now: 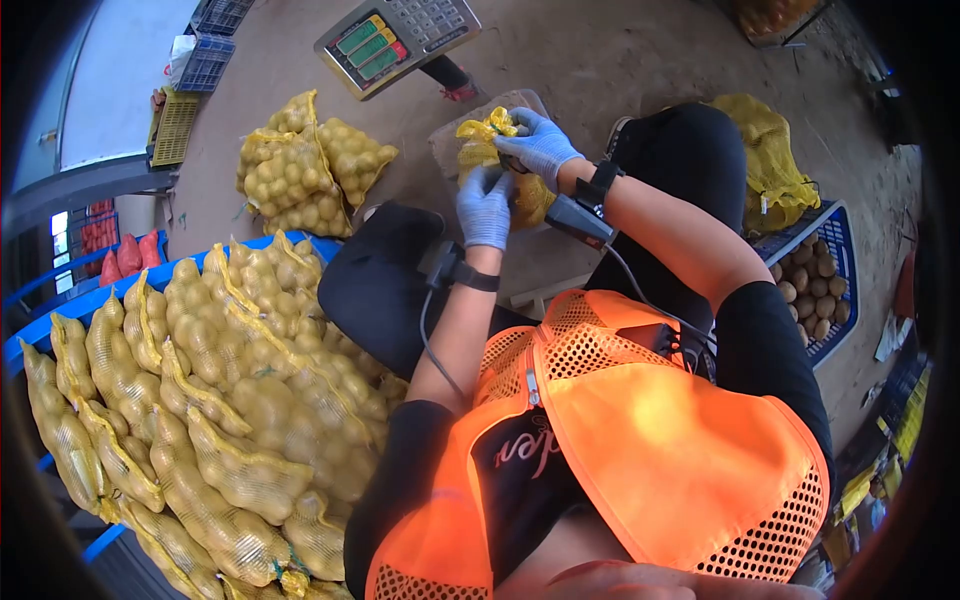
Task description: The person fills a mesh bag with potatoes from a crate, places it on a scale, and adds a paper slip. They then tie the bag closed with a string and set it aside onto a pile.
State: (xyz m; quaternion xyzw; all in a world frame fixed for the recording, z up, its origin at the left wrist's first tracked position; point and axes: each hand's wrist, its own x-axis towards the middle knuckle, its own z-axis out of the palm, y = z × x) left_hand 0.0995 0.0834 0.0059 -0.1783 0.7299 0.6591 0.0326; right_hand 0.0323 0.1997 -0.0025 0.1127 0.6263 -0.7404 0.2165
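Note:
A yellow mesh bag (478,153) stands on the scale platform (446,150) between my hands, its gathered top pointing up. My right hand (542,148), in a light blue glove, is closed on the neck of the bag just below the bunched mesh. Lower down, my left hand (484,212), gloved alike, has its fingers closed against the near side of the bag. What the bag holds is mostly covered by my hands. The scale display (372,48) with its green screens and keypad rises beyond the platform.
Filled yellow mesh bags of potatoes (290,180) sit on the floor to the left. Many long filled bags (240,400) are heaped on a blue-framed rack (40,325). At right, a blue crate (845,270) holds loose potatoes, with a yellow mesh sack (765,160) beside it.

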